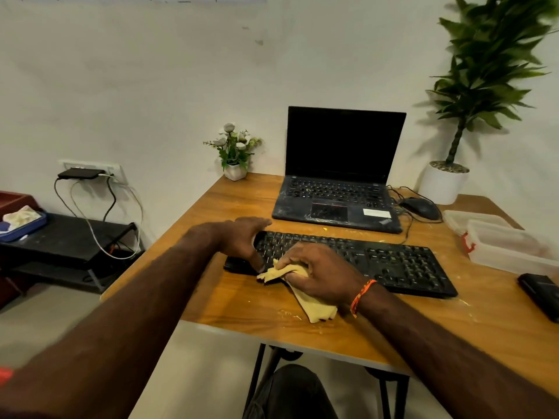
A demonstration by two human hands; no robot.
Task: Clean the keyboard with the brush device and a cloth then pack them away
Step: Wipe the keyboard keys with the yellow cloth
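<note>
A black keyboard (393, 264) lies across the wooden table (230, 300) in front of a laptop. My left hand (242, 237) grips the keyboard's left end, thumb at the near edge and fingers over the far edge. My right hand (320, 270) is closed on a crumpled yellow cloth (317, 309) and presses it on the keys near the left end; part of the cloth hangs out onto the table. A dark flat object (541, 293) at the table's right edge may be the brush device; I cannot tell.
An open black laptop (338, 204) stands behind the keyboard, with a mouse (420, 208) and cables to its right. A clear plastic box (508, 246) sits at the right. A small flower pot (235, 170) and a large potted plant (444, 182) stand at the back.
</note>
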